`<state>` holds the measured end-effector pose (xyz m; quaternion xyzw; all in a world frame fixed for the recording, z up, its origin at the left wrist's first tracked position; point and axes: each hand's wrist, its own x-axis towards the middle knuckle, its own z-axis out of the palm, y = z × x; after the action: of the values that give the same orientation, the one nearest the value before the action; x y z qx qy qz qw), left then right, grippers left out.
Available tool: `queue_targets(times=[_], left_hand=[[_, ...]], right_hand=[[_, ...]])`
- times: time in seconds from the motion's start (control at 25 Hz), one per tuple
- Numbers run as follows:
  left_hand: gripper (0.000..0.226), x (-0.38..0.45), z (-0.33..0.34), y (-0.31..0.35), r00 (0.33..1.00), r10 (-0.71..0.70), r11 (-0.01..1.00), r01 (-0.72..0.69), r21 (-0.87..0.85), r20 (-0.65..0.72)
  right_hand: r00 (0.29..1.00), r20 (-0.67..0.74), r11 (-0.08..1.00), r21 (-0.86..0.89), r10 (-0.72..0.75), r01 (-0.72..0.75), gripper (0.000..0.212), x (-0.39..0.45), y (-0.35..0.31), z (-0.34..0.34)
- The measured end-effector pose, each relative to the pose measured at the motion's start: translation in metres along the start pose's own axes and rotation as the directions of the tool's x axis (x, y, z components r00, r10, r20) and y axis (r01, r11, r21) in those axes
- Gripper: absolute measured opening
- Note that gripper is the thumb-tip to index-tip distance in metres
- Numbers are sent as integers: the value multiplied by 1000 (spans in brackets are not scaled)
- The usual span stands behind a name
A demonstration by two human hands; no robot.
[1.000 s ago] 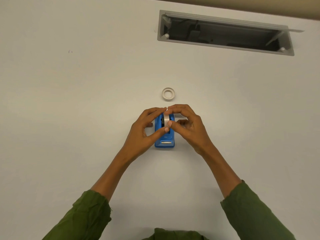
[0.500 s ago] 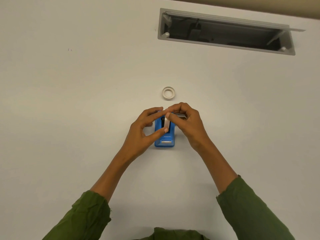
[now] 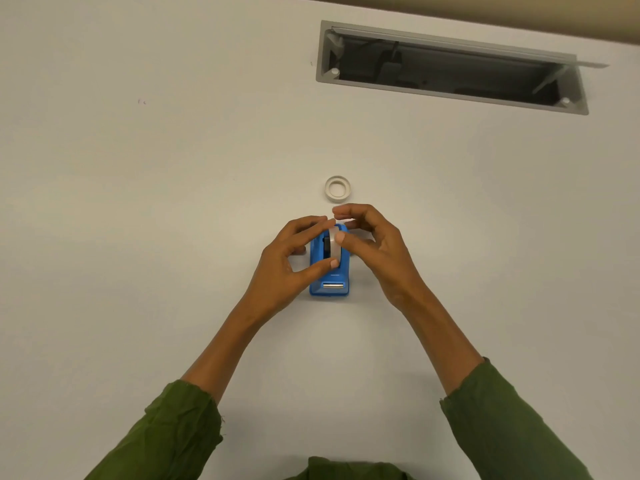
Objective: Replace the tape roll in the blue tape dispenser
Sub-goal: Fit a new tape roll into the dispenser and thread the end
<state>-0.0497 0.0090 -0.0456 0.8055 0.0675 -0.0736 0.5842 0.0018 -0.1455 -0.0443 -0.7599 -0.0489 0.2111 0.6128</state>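
Even, diffuse overhead light; white table [image 3: 138, 237] mid-bright, no glare. Soft faint shadows beneath hands and forearms. Focus sharp at centre; slight wide-angle curvature along far edge.

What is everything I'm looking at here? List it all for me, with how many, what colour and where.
tape dispenser: one, blue, on the table at the centre, between the hands.
tape roll: one, clear to whitish, standing on edge in the top of the tape dispenser, held by fingertips.
empty ring: one, white, lying flat on the table just beyond the tape dispenser, apart from it.
table: one, white, filling most of the view.
cable hatch: one, grey frame with dark inside, lid open, set in the table at the far right.
sleeves: two, green, at the bottom edge.
left hand: one, on the left side of the tape roll, pinching it.
right hand: one, on the right side, thumb on the tape roll.
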Motion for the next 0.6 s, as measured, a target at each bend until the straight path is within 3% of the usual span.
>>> queue_targets(times=[0.2,0.6], left_hand=[[52,0,0,-2,1000,18,1000,-18,5,-8],[51,-1,-1,-1,1000,26,1000,-26,-6,-4]], right_hand=[[990,52,989,-55,-132,135,25,-9,9,-5],[995,25,993,-69,-95,96,28,-3,9,-3]])
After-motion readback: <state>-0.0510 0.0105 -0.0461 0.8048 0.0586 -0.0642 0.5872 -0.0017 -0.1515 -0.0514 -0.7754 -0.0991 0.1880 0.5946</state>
